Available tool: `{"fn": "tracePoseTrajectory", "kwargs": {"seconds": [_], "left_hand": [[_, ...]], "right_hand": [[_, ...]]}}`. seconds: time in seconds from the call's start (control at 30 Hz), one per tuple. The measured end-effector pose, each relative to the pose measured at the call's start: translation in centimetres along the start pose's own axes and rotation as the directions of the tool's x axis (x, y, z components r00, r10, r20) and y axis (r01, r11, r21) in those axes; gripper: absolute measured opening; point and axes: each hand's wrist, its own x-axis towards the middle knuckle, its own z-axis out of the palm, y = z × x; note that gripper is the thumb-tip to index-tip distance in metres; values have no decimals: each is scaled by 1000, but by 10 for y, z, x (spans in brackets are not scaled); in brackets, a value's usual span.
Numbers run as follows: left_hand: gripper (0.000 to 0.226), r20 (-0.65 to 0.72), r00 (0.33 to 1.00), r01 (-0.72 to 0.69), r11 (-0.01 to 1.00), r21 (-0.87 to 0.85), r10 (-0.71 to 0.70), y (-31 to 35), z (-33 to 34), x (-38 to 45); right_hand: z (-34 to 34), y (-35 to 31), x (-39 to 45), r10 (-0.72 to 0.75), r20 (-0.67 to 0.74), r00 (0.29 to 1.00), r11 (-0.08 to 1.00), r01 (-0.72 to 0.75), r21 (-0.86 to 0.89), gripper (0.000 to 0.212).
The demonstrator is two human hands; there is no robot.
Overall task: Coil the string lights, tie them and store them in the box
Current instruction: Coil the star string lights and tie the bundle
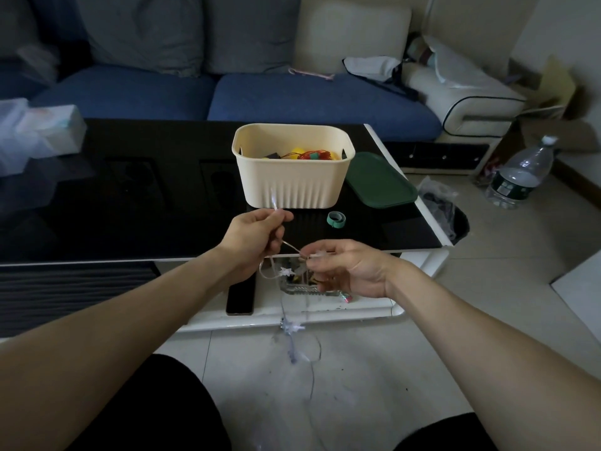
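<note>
Wire this thin is light, limp and tangle-prone — your left hand (252, 237) and right hand (341, 266) each pinch the clear star-shaped string lights (286, 271), before the cream ribbed plastic box (292, 180); grip wire, not stars.

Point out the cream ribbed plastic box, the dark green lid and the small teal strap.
cream ribbed plastic box (291, 187), head view, front wall.
dark green lid (379, 180), head view, top face.
small teal strap (335, 219), head view, coiled band.
</note>
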Motion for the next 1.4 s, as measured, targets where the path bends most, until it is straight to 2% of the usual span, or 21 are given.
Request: {"fn": "tracePoseTrajectory", "kwargs": {"seconds": [0.1, 0.2, 0.33, 0.4, 0.47, 0.53, 0.63, 0.73, 0.87, 0.97, 1.1, 1.17, 1.3, 1.4], "left_hand": [[20, 7, 1000, -17, 1000, 0, 17, 2, 0, -3], [20, -33, 995, -94, 992, 80, 96, 4, 0, -7], [20, -161, 961, -183, 955, 235, 224, 10, -12, -8], [19, -245, 926, -205, 927, 313, 287, 13, -23, -8], [20, -285, 903, -216, 913, 347, 322, 15, -33, -9], [22, -288, 903, -213, 915, 343, 318, 16, -38, -10], [20, -268, 926, -185, 939, 290, 265, 19, -39, -12], [17, -197, 958, -134, 935, 328, 207, 22, -39, -17], [16, -117, 976, -134, 934, 331, 181, 25, -36, -20], [14, -104, 978, -146, 950, 276, 181, 24, -30, -22], [14, -107, 978, -159, 972, 170, 179, 21, -24, -23], [13, -112, 975, -170, 971, 170, 190, 23, -23, -25], [18, -97, 972, -189, 961, 204, 212, 26, -27, -30], [24, -54, 975, -200, 955, 220, 217, 28, -28, -33]], "right_hand": [[1, -1, -3, -18, -5, 1000, 1000, 17, -23, 21], [1, -2, -6, -102, -81, 992, 988, 110, 112, 6], [-7, -7, -12, -143, -268, 953, 955, 204, 217, 10], [-11, -10, -14, -140, -412, 901, 949, 240, 204, 10], [-15, -10, -17, -143, -548, 824, 960, 250, 126, 2], [-20, -10, -23, -160, -624, 765, 972, 233, 36, 9], [-20, -19, -36, -189, -600, 777, 981, 176, -82, 13], [-18, -31, -46, -235, -588, 774, 967, 124, -224, 12], [-29, -39, -53, -339, -675, 656, 872, -51, -487, 7], [-37, -46, -58, -359, -719, 595, 875, -53, -481, 10], [-38, -55, -61, -422, -767, 484, 891, 61, -451, 10], [-31, -55, -57, -437, -749, 499, 889, 113, -444, 10], [3, -51, -43, -447, -673, 588, 882, 166, -441, 7], [27, -47, -30, -440, -589, 678, 870, 161, -465, 20]]}}
